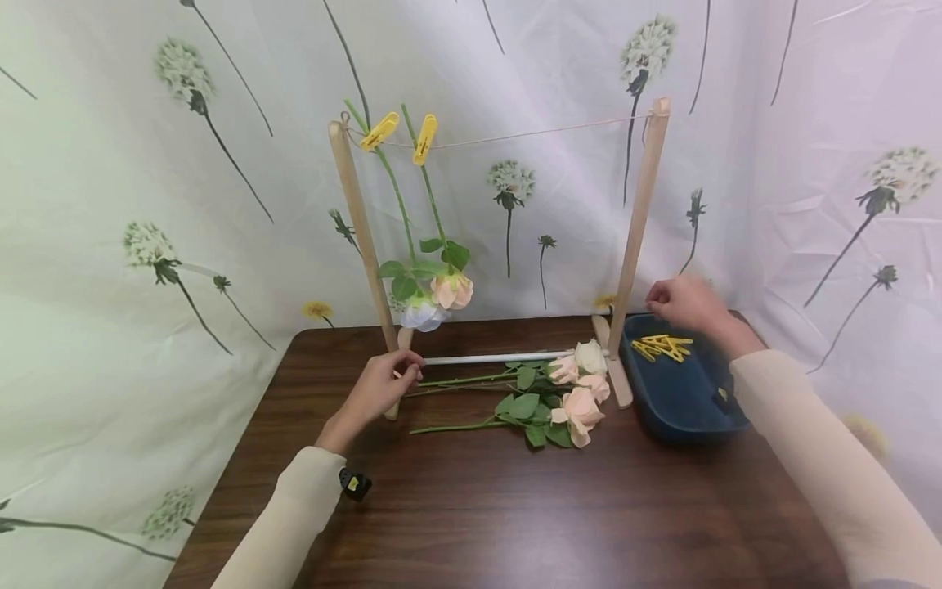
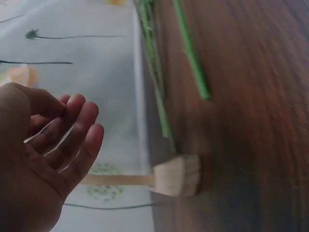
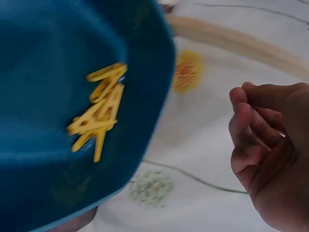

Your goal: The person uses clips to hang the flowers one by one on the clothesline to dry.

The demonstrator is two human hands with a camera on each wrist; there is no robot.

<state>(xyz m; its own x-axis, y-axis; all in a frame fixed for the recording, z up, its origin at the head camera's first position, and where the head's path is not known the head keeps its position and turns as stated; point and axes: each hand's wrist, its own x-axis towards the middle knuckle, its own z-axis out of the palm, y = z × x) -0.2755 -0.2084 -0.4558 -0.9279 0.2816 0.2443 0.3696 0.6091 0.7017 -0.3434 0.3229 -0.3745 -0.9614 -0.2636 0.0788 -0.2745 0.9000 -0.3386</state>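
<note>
My left hand [image 1: 374, 394] is beside the left wooden post of a drying rack, fingers loosely bent with nothing between them in the left wrist view. Close by its fingertips lie the green stems [image 1: 456, 427] of several peach and cream artificial roses [image 1: 579, 411] on the table. My right hand [image 1: 688, 304] hovers over the back of a blue basin [image 1: 692, 425], fingers relaxed and bent, thumb near the index fingertip, holding nothing. Several yellow clothespins [image 3: 99, 113] lie in the basin. A white rose [image 1: 424, 316] and a peach rose [image 1: 452, 290] hang upside down, clipped by yellow clothespins [image 1: 424, 141].
A twine line [image 1: 530, 135] runs between the left post [image 1: 361, 221] and the right post [image 1: 640, 221]. A white rod [image 1: 493, 358] joins them low down. The basin stands right of the rack on the dark wooden table [image 1: 515, 507]. A dandelion-printed cloth [image 1: 471, 74] hangs behind.
</note>
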